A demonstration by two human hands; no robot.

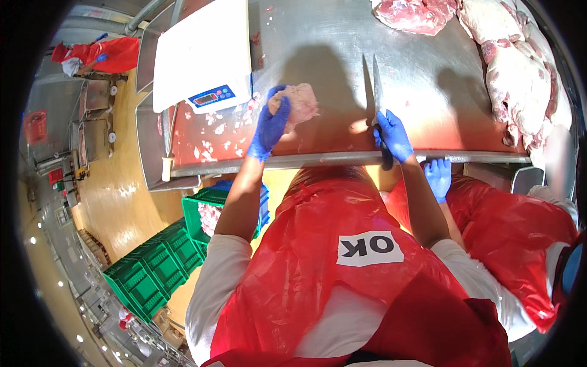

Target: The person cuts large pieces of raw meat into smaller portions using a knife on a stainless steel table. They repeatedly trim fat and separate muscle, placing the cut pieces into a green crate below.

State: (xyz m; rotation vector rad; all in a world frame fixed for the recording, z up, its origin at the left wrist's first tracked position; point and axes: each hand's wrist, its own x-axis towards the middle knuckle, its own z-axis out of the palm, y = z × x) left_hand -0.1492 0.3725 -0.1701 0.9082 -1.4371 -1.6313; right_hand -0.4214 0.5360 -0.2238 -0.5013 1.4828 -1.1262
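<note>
My left hand (269, 128), in a blue glove, grips a pale pink piece of meat (298, 104) over the steel table (324, 33). My right hand (394, 134), also gloved, is closed on a knife (378, 85), its long blade pointing away from me and its black handle hanging over the table's front edge. Small pale scraps (208, 145) lie left of my left hand. Beyond them stands a white scale (202, 49) with a blue display panel. Raw meat pieces (513, 85) are heaped along the right side, with a redder one (413, 12) at the back.
A co-worker in a red apron (501, 238) is close on my right, a gloved hand (437, 177) below the table edge. Green crates (153, 269), one holding scraps, stand lower left. A cream-handled tool (167, 165) hangs at the table's left end. Another worker (110, 55) is far left.
</note>
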